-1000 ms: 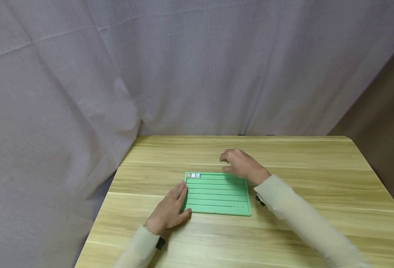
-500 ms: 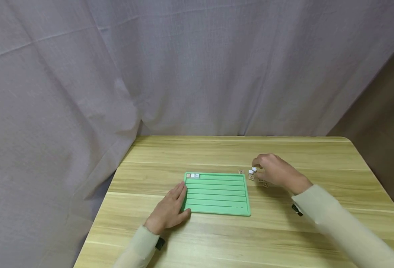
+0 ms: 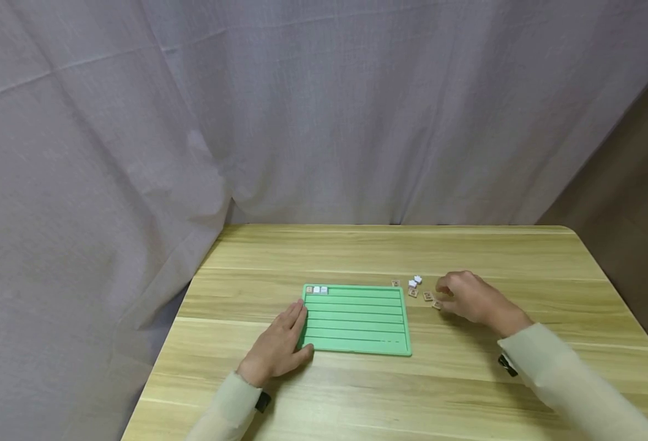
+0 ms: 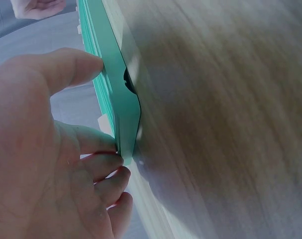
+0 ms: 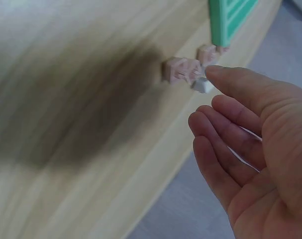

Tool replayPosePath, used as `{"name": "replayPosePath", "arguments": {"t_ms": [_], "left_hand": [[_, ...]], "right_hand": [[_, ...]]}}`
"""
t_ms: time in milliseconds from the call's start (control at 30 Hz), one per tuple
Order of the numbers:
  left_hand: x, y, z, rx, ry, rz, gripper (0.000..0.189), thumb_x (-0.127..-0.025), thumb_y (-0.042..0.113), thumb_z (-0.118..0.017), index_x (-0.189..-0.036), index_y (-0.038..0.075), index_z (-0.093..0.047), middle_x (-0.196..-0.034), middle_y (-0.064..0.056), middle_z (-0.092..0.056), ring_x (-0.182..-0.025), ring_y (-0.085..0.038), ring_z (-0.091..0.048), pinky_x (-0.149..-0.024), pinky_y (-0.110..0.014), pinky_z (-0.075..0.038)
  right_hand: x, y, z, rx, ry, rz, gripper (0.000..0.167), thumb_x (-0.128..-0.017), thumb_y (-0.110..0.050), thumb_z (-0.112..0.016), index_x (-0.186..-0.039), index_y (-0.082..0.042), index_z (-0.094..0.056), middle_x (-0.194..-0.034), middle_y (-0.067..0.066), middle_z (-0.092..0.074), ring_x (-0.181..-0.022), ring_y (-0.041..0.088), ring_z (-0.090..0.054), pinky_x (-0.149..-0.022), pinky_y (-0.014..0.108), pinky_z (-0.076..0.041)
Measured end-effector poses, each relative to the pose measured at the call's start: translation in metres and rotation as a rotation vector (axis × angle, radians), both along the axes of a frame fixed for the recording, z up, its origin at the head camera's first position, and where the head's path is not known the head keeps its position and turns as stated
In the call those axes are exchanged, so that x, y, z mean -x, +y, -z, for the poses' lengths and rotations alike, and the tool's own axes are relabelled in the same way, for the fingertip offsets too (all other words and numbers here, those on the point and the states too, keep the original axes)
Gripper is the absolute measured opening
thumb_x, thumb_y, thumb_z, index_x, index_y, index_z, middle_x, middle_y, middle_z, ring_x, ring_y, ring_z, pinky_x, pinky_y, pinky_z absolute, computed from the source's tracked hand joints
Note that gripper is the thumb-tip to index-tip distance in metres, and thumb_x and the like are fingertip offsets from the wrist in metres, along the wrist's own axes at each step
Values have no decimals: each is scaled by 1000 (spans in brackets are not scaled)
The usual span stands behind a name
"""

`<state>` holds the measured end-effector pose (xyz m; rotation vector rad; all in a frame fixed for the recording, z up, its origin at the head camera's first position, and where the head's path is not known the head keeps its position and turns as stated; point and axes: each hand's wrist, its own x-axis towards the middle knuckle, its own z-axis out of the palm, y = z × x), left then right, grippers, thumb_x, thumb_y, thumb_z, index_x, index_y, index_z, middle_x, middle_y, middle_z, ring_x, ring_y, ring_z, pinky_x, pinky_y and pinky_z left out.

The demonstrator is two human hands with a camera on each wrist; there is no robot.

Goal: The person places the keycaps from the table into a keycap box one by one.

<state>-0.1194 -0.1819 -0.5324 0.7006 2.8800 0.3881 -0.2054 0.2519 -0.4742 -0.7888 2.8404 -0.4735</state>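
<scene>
A green ridged tray [image 3: 357,321] lies on the table with three small keycaps [image 3: 316,290] set in its far left corner. My left hand [image 3: 277,343] rests against the tray's left side; its thumb touches the front edge, as the left wrist view shows. To the right of the tray, my right hand [image 3: 475,301] hovers low over loose keycaps, fingers loosely bent. The nearest brown keycap [image 3: 437,305] is just by its thumb. In the right wrist view, thumb and fingers stand apart with nothing between them, close to upturned brown keycaps [image 5: 175,69].
Other brown keycaps [image 3: 427,296] and white keycaps [image 3: 413,283] are scattered by the tray's far right corner. The wooden table [image 3: 357,398] ends at a grey curtain [image 3: 324,122] behind.
My right hand has moved from above the tray's far right corner to the right, past the loose keycaps, uncovering them. The left hand stays put on the tray.
</scene>
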Motion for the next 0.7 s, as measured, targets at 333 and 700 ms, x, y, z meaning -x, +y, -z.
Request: {"name": "replayPosePath", "arguments": {"t_ms": [333, 700], "left_hand": [[-1, -1, 1, 21, 2, 3, 80, -104, 41, -56, -162, -8, -30, -173, -24, -26, -161, -39, -29, -130, -52, -34], [0, -1, 1, 19, -2, 3, 81, -104, 42, -55, -163, -8, -29, -174, -23, -24, -162, -38, -28, -130, -52, -34]], "right_hand": [[1, 3, 27, 18, 8, 23, 10, -86, -8, -85, -90, -7, -76, -87, 2, -73, -79, 14, -65, -66, 32, -58], [6, -2, 37, 33, 1, 47, 9, -87, -8, -82, -88, -8, -74, -79, -3, -66, -72, 8, -54, -61, 26, -51]]}}
